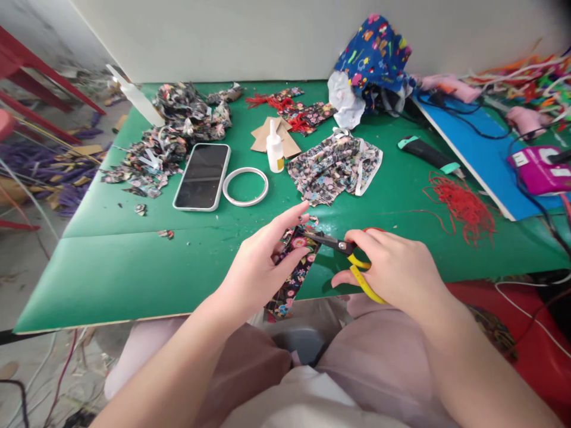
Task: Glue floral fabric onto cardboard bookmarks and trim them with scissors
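My left hand [263, 264] holds a strip of dark floral fabric [292, 279] over the near edge of the green table [134, 267]. My right hand [395, 270] grips yellow-handled scissors [352, 261], whose dark blades meet the strip's upper end. Just beyond them lies a pile of floral fabric with white edging [334, 166].
A phone [203, 176] lies face up beside a white ring [245, 186] and a small glue bottle [275, 148]. Fabric scraps [169, 137] are heaped at the back left. Red thread [461, 205], a utility knife [428, 154], a blue board [482, 160] and a pink device [537, 169] sit on the right.
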Action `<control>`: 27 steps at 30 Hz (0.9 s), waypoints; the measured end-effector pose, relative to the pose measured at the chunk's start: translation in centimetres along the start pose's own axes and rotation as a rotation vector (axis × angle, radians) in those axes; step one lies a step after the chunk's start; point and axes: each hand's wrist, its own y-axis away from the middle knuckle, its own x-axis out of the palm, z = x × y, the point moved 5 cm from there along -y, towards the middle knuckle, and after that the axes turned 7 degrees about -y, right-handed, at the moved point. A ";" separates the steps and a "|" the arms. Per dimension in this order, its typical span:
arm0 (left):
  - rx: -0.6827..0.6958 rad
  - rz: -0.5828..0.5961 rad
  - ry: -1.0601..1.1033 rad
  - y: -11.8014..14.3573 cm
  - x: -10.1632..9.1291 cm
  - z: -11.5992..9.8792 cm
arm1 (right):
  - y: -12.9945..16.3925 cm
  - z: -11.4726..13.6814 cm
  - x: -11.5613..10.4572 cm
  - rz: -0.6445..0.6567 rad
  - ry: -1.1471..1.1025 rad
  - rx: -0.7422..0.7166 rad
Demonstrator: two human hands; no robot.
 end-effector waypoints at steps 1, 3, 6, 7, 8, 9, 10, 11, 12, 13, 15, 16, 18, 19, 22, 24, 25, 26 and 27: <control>0.016 0.006 -0.007 0.0 0.0 -0.1 | 0.0 0.0 0.0 -0.003 0.000 -0.003; 0.040 0.014 -0.023 0.0 0.1 -0.2 | 0.0 0.1 0.0 -0.004 0.001 -0.006; 0.060 0.023 -0.049 0.0 0.1 -0.4 | 0.0 0.1 0.0 -0.007 0.008 -0.007; 0.064 0.027 -0.054 0.0 0.1 -0.4 | 0.1 0.2 0.0 -0.010 0.012 -0.009; 0.067 0.029 -0.054 0.0 0.1 -0.4 | 0.1 0.2 0.0 -0.015 0.017 -0.013; 0.068 0.030 -0.050 0.0 0.1 -0.4 | 0.1 0.2 0.0 -0.024 0.024 -0.015; 0.066 0.028 -0.042 0.0 0.1 -0.4 | 0.1 0.2 0.0 -0.034 0.032 -0.018; 0.062 0.025 -0.030 0.0 0.0 -0.4 | 0.1 0.3 0.0 -0.046 0.040 -0.020; 0.056 0.023 -0.016 0.0 -0.1 -0.4 | 0.1 0.3 0.0 -0.058 0.047 -0.022; 0.047 0.022 -0.002 0.0 -0.2 -0.3 | 0.1 0.3 0.0 -0.069 0.052 -0.024; 0.024 0.024 0.031 0.0 -0.3 -0.3 | 0.2 0.3 -0.1 -0.092 0.055 -0.036; 0.009 0.027 0.047 0.1 -0.3 -0.3 | 0.2 0.3 -0.1 -0.101 0.055 -0.042; -0.023 0.032 0.078 0.1 -0.3 -0.2 | 0.2 0.3 -0.2 -0.117 0.058 -0.052; -0.035 0.034 0.092 0.1 -0.4 -0.2 | 0.2 0.3 -0.3 -0.121 0.060 -0.055; -0.059 0.031 0.129 0.2 -0.4 -0.2 | 0.2 0.3 -0.3 -0.137 0.066 -0.059; -0.066 0.025 0.150 0.2 -0.4 -0.2 | 0.3 0.3 -0.3 -0.157 0.070 -0.065; -0.069 0.024 0.155 0.2 -0.4 -0.2 | 0.3 0.3 -0.3 -0.167 0.072 -0.069; -0.071 0.024 0.158 0.2 -0.3 -0.2 | 0.3 0.3 -0.4 -0.174 0.072 -0.073; -0.071 0.025 0.157 0.2 -0.3 -0.2 | 0.3 0.3 -0.4 -0.178 0.071 -0.075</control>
